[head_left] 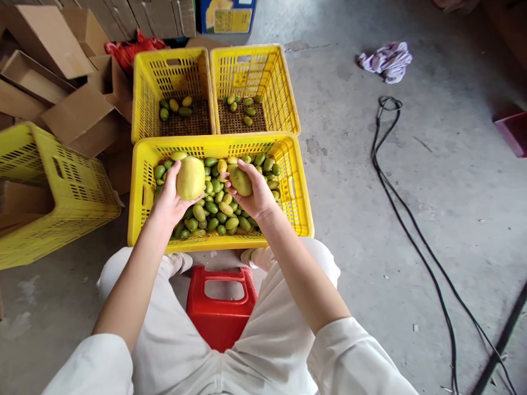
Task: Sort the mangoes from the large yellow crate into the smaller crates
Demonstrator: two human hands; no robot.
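Note:
My left hand [170, 198] is closed around a large yellow-green mango [190, 178], its thumb on the near side. In my right hand [256, 193] sits a greener mango [241, 181], partly hidden by the thumb and fingers. Both hands are raised over a yellow plastic crate [222, 244], apart from each other. Many green and yellowish mangoes [226, 208] lie loose inside that crate, some covered by my hands and forearms.
Two yellow crates, left [142, 104] and right [284, 99], stand behind, each holding several mangoes. Cardboard boxes [78, 115] and another yellow crate [78, 203] are at left. A red stool [220, 315] is beneath me. Black cable [405, 211] and a cloth [387, 60] lie on the floor.

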